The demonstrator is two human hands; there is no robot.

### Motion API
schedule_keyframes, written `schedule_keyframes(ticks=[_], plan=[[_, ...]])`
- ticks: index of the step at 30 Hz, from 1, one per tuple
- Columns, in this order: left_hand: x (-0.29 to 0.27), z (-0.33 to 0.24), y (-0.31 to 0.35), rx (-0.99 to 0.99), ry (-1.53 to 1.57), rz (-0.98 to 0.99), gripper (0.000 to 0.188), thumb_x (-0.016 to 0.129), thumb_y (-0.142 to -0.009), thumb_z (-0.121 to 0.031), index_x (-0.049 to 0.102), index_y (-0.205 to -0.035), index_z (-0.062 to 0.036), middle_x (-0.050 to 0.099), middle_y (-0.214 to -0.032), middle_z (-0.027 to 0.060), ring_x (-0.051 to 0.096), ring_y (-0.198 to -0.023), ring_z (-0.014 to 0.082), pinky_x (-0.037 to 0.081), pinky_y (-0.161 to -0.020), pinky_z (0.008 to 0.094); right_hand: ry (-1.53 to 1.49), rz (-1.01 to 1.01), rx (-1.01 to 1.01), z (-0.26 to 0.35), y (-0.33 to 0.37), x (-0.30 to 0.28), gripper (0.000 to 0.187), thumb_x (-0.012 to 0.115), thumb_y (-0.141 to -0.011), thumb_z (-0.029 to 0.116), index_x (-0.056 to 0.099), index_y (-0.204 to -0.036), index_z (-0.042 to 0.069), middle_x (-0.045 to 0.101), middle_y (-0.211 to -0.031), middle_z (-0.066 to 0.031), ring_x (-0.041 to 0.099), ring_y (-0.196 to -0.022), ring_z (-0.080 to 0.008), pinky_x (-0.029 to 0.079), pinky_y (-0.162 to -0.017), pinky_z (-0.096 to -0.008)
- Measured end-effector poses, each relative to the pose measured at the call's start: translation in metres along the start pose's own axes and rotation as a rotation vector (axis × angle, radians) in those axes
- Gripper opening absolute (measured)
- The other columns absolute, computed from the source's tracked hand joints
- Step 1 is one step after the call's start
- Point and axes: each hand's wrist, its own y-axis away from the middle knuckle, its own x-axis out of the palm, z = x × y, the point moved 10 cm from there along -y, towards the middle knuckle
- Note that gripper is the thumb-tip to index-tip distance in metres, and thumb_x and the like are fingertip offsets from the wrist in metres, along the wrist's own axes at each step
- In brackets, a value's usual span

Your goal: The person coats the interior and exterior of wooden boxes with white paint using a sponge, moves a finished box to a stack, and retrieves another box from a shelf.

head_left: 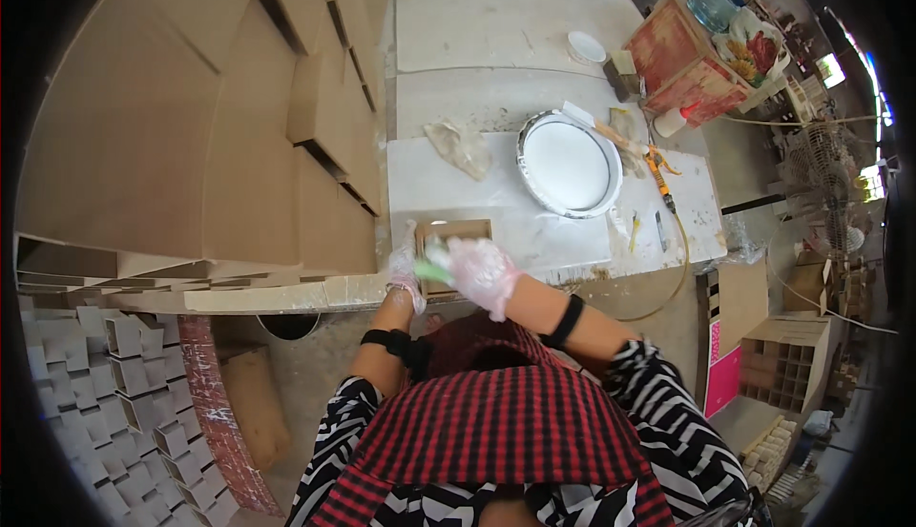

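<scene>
A small open brown cardboard box (468, 229) lies at the near edge of the work table. My left hand (405, 268), in a thin clear glove, is against the box's left side with its fingers closed along the wall. Over the box is my right hand (484, 273), gloved too, closed around a green-handled tool (431, 271). Motion smears the tool's working end, so its kind does not show. Beyond my right hand stands a round tub of white liquid (571, 166), a wide brush (590, 121) resting across its far rim.
Stacked brown boxes (258, 136) wall in the left of the table. A crumpled plastic sheet (458, 148), a white bowl (586, 47), an orange air gun (658, 166) with a yellow hose and a red-capped bottle (673, 122) lie farther off. Grey boxes (134, 384) fill the lower left.
</scene>
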Motion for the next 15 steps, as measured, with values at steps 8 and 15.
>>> schedule_keyframes(ticks=[8, 15], plan=[[0.006, -0.019, 0.031, -0.069, -0.063, -0.031, 0.085, 0.050, -0.073, -0.071, 0.062, -0.103, 0.0079, 0.063, -0.095, 0.0174, 0.058, -0.088, 0.0234, 0.044, -0.081, 0.0332, 0.027, -0.052, 0.394, -0.062, 0.019, -0.009, 0.027, 0.055, -0.081, 0.024, 0.055, -0.107, 0.020, 0.060, -0.094, -0.0083, 0.062, -0.075, -0.0253, 0.050, -0.065, -0.0411], [-0.010, -0.016, 0.015, -0.050, -0.324, -0.122, 0.084, 0.047, -0.075, -0.071, 0.062, -0.103, 0.0067, 0.064, -0.097, 0.0189, 0.059, -0.093, 0.0276, 0.045, -0.081, 0.0339, -0.035, -0.096, 0.200, -0.003, 0.023, -0.008, 0.019, 0.048, -0.086, 0.028, 0.056, -0.096, 0.014, 0.061, -0.079, -0.0142, 0.064, -0.073, -0.0281, 0.050, -0.062, -0.0427]])
